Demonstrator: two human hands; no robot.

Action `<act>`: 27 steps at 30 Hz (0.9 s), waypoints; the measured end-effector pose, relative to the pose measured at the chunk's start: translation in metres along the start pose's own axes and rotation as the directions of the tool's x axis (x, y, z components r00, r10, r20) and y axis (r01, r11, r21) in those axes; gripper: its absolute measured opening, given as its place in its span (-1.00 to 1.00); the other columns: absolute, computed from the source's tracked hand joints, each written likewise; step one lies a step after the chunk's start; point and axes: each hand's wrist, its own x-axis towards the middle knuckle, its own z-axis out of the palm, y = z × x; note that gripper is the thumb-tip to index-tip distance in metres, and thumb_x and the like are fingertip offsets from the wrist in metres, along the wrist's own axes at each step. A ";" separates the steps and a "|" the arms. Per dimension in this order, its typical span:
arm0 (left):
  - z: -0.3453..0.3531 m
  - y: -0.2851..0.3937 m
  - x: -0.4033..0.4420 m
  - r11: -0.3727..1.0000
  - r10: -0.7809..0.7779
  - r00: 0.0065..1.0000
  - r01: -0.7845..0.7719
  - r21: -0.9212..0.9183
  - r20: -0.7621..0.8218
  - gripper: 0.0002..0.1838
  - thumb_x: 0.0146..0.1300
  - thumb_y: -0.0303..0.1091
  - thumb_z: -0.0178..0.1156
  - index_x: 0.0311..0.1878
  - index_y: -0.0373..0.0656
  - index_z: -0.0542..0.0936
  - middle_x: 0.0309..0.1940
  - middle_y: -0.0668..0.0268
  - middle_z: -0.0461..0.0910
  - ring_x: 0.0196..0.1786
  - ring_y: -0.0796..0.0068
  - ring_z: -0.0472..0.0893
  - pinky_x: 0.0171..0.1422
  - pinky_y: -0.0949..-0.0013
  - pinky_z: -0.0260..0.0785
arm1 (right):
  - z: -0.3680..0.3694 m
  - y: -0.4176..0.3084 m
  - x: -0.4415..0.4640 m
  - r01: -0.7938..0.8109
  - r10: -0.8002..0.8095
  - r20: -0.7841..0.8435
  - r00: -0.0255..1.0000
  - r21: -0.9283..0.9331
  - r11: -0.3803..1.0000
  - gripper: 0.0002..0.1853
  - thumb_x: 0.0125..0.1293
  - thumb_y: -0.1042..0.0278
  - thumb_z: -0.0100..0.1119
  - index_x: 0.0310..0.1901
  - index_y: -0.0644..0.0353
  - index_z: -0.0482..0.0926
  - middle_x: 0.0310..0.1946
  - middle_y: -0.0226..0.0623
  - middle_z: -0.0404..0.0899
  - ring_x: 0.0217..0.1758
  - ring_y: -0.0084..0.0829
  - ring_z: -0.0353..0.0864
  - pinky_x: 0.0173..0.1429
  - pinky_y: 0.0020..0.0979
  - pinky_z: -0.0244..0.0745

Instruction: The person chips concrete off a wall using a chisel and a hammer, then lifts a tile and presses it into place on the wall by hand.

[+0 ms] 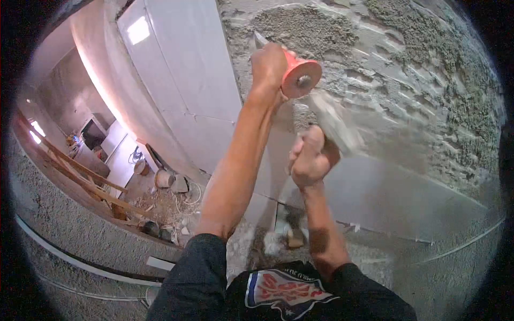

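The chisel [261,40] is at the rough wall [385,69], near the edge of the tall smooth panel [187,59]. It slants: blade up and to the left, struck end [304,81] down and toward the wearer, presumably to leave that end open to a blow. The left hand [269,64] holds the chisel behind the blade, fingers clamped around the grip. A red guard [292,86] sits between this hand and the struck end — most likely to shield the knuckles.

The right hand [310,158] is lower, its fingers curled together on what appears to be a hammer [337,120]. The arms are set apart, which probably gives the hammer room to swing.

Below the rough wall is a lower smooth panel [353,184]. Farther left, a bucket [163,178] stands by rubble [155,206], with wooden beams [88,174] beyond.

Hard to make out: the hammer is smeared by motion, its head shape unclear and its handle mostly covered by the fist. The left hand hides the chisel's middle. Whether the blade touches the wall — cannot be told. Dark borders cut off the room's edges.
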 end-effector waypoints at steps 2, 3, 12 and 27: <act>0.008 -0.004 -0.016 0.963 -0.015 0.999 0.006 -0.271 -0.033 -0.78 0.38 -0.35 0.15 -0.33 -0.26 0.65 -0.43 0.29 0.64 -0.45 0.50 0.58 -0.41 0.23 0.45 | -0.005 0.010 -0.008 -0.055 0.044 0.051 0.998 0.219 0.974 -0.72 0.61 0.09 0.08 -0.09 0.14 0.54 -0.44 -0.46 0.54 -0.51 -0.50 0.53 -0.41 -0.44 0.51; 0.006 -0.006 -0.014 0.994 -0.009 0.999 0.005 -0.110 -0.035 -0.77 0.38 -0.37 0.12 -0.31 -0.30 0.66 -0.42 0.28 0.64 -0.44 0.47 0.59 -0.40 0.23 0.46 | -0.007 0.007 -0.004 0.096 -0.089 0.052 0.995 -0.157 0.983 -0.72 0.62 0.09 0.06 -0.12 0.15 0.54 -0.48 -0.46 0.52 -0.55 -0.51 0.51 -0.47 -0.41 0.49; 0.031 -0.019 0.000 0.962 -0.021 0.997 0.001 -0.273 -0.070 -0.81 0.41 -0.52 0.00 -0.24 -0.36 0.60 -0.41 0.14 0.65 -0.50 0.25 0.67 -0.48 0.16 0.54 | 0.009 -0.058 0.039 -0.268 0.258 -0.078 0.963 -0.182 0.946 -0.52 0.64 -0.05 0.00 -0.36 0.18 0.42 -0.67 -0.42 0.38 -0.72 -0.54 0.38 -0.64 -0.48 0.30; 0.013 -0.021 0.049 0.420 0.496 0.863 -0.332 0.844 0.093 -0.74 0.32 -0.45 0.03 -0.33 -0.42 0.65 -0.46 -0.03 0.70 -0.46 0.07 0.76 -0.39 0.06 0.62 | 0.010 -0.093 0.059 -0.241 0.243 -0.039 0.969 0.061 0.969 -0.58 0.60 0.00 0.10 -0.29 0.20 0.41 -0.63 -0.42 0.34 -0.74 -0.59 0.31 -0.65 -0.50 0.33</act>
